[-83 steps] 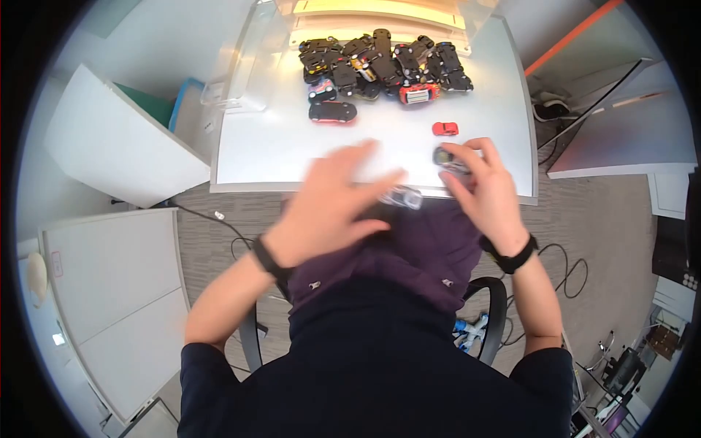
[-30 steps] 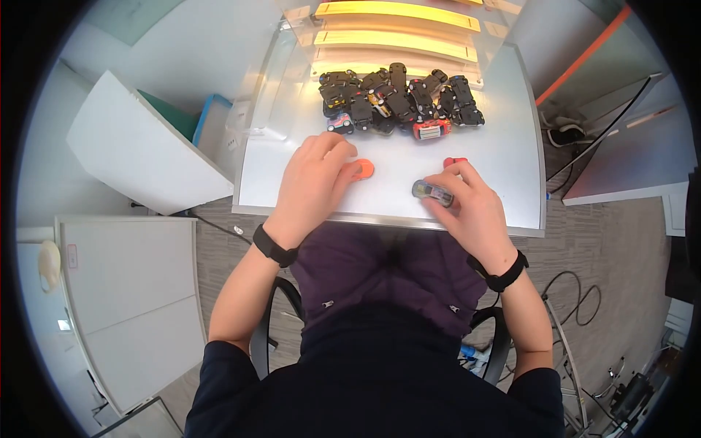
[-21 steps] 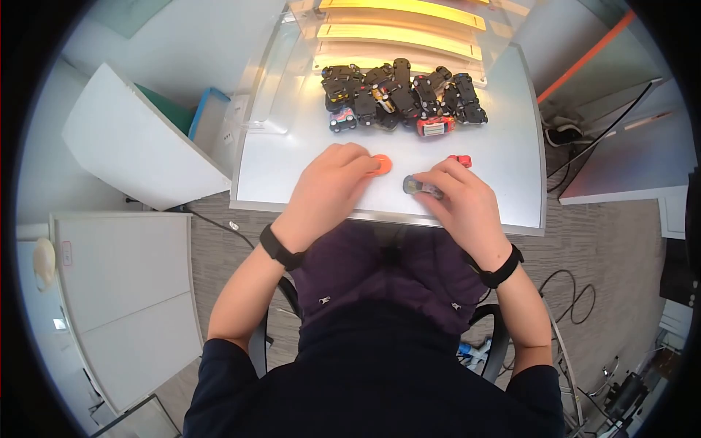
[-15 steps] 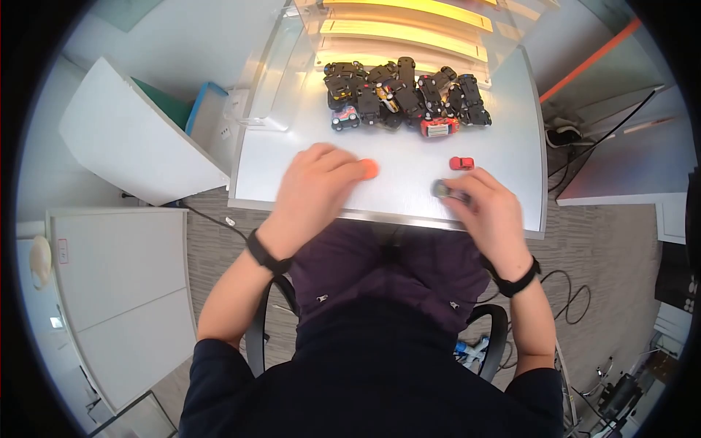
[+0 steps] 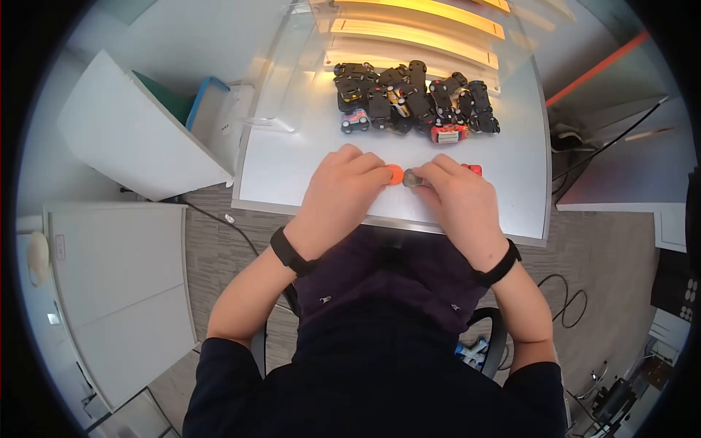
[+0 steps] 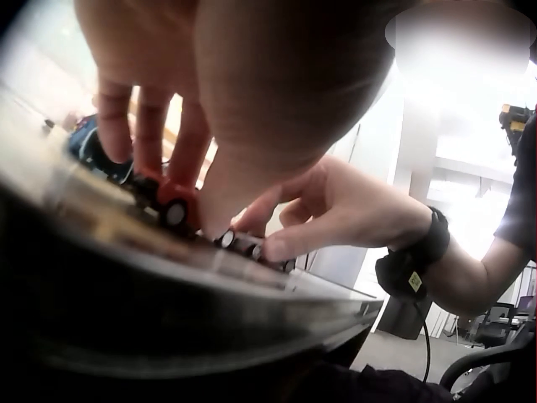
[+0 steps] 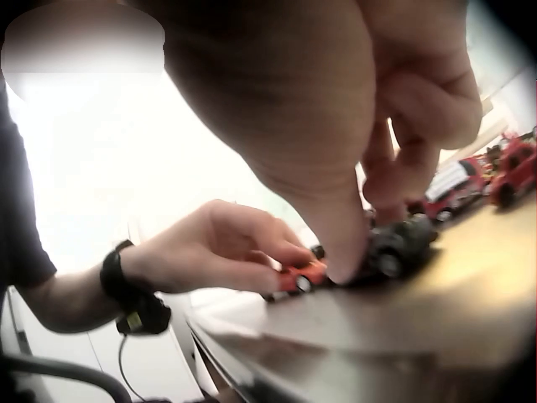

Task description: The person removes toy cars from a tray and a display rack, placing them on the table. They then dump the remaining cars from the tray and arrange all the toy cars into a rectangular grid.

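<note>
My left hand (image 5: 337, 190) pinches an orange toy car (image 5: 395, 174) between thumb and fingers, low over the white table (image 5: 281, 171). Opposite it, my right hand (image 5: 467, 204) grips a dark grey toy car (image 5: 412, 178), its rear half hidden under the fingers. The two cars face each other end to end with almost no gap in the head view. In the right wrist view, wheels show on the orange car (image 7: 304, 275) and on the grey one (image 7: 403, 248). A small red toy car (image 5: 476, 169) sits just behind my right hand, partly covered.
Farther back lies a heap of toy cars (image 5: 418, 106), many upside down with black undersides up. A red car with a white top (image 5: 449, 134) and a pink-and-blue car (image 5: 355, 121) edge it. Behind stand yellow-lit wooden steps (image 5: 416, 33). The table's metal front edge (image 5: 394, 223) is near my wrists.
The black-bottomed car at front left has gone from its place, and an orange car is in my left hand. Both hands parted slightly, then brought their cars together mid-table.
</note>
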Demonstrator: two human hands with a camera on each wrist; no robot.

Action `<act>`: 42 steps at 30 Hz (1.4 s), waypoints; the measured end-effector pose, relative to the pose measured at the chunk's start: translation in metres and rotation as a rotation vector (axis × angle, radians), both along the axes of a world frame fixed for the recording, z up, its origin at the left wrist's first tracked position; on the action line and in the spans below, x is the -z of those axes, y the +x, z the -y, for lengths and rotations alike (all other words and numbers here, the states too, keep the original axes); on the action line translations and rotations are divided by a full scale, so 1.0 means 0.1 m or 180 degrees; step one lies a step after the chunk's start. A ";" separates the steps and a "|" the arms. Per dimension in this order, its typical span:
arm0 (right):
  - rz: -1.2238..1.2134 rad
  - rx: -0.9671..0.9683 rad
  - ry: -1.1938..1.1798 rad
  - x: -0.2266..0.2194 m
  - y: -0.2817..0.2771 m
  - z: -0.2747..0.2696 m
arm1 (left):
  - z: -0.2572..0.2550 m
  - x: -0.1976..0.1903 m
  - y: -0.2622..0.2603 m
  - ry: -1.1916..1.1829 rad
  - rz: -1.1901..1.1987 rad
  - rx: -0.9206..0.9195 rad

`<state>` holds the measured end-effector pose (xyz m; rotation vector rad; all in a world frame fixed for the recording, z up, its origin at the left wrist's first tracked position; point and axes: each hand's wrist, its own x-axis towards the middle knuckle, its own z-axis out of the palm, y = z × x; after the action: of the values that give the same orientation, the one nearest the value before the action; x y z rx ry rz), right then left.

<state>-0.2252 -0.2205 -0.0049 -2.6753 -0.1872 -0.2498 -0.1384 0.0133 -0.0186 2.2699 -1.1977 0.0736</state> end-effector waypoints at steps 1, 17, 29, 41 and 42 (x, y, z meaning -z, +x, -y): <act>-0.0072 0.0046 -0.0114 -0.02 0.00 -0.01 | 0.03 -0.02 0.00 0.0159 0.0022 -0.0028; -0.0100 0.0028 0.0053 -0.09 -0.13 0.12 | -0.20 0.03 0.00 -0.0188 -0.0012 -0.0042; -0.0120 0.0213 0.0337 -0.05 -0.18 0.39 | -0.49 0.05 0.07 -0.0155 0.0141 -0.0199; -0.0497 0.0572 0.0397 -0.18 -0.52 0.70 | -1.07 -0.12 0.01 0.0436 0.0321 -0.0723; -0.0438 0.0515 0.0438 -0.15 -0.43 0.63 | -0.97 -0.10 0.02 0.0319 0.0316 -0.0583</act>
<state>-0.2683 -0.2837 0.0102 -2.5608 0.0867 -0.1225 -0.1364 0.1098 -0.0083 2.4856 -1.0607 0.2019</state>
